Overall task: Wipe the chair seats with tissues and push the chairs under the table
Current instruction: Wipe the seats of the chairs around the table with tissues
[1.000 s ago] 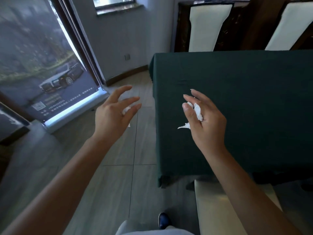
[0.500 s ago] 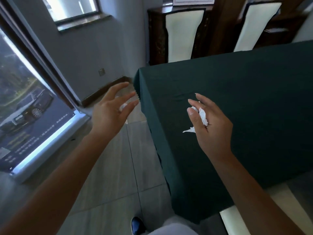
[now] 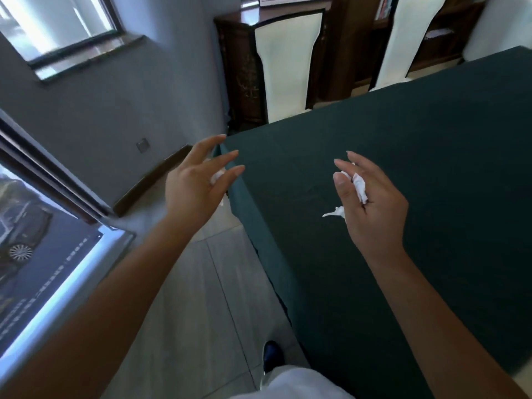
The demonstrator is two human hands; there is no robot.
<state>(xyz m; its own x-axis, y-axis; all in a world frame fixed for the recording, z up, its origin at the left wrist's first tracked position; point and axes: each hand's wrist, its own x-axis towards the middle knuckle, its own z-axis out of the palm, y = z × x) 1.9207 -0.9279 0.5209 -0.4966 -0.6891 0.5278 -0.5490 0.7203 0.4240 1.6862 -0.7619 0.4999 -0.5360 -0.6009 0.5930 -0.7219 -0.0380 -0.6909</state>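
Note:
My left hand (image 3: 193, 185) is raised at the near-left corner of the table (image 3: 417, 174), which is covered by a dark green cloth. A small wad of white tissue (image 3: 216, 177) shows between its spread fingers. My right hand (image 3: 371, 205) hovers over the tabletop with a crumpled white tissue (image 3: 358, 187) pinched between its fingers, a shred hanging below. Two chairs with cream backs stand at the table's far side, one (image 3: 286, 67) at the left and one (image 3: 403, 44) further right. Their seats are hidden.
A dark wooden cabinet (image 3: 241, 73) stands behind the chairs. At the left are a grey wall with a window (image 3: 57, 24) and a poster stand showing a car (image 3: 34, 254). Grey floor tiles (image 3: 201, 283) run along the table's left side, where my shoe (image 3: 272, 355) shows.
The view has swung left and tilted, so the near chair seat at the lower right has dropped out of sight. Both hands keep their tissues and stay raised, drifting slightly up.

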